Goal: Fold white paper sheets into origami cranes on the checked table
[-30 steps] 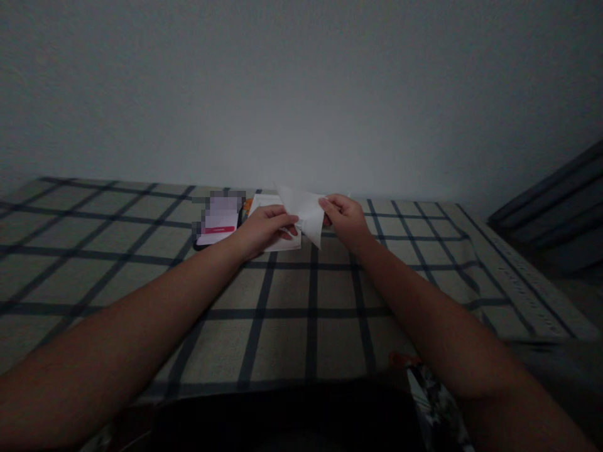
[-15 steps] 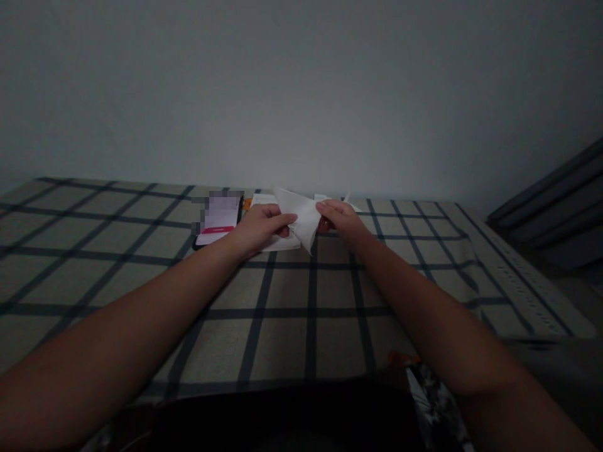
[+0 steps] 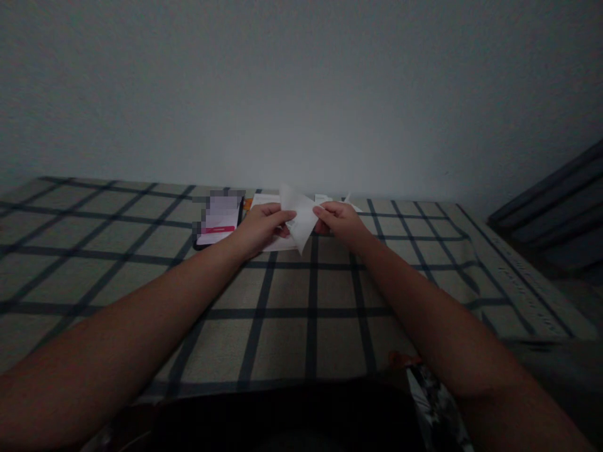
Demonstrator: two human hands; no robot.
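Note:
A folded piece of white paper [image 3: 302,220], pointed at its top and bottom, is held up above the table between both hands. My left hand [image 3: 266,227] pinches its left side, thumb on the near face. My right hand [image 3: 340,220] grips the right corner between thumb and fingers. Behind and below my left hand lies a flat white sheet or booklet [image 3: 277,247], partly covered by the hand and the paper. Just left of that hand is a phone [image 3: 219,220] with a lit, partly blurred screen.
A checked cloth [image 3: 287,339] covers the table, which meets a plain wall [image 3: 301,94]. More white paper pieces [image 3: 353,204] lie behind my right hand. Something small and orange [image 3: 247,204] sits beside the phone. Dark folded fabric [image 3: 556,213] hangs at the right.
The folded paper has tilted slightly, its lower tip shifting left. My right fingers have moved a little left on its corner. Both hands keep hold of it.

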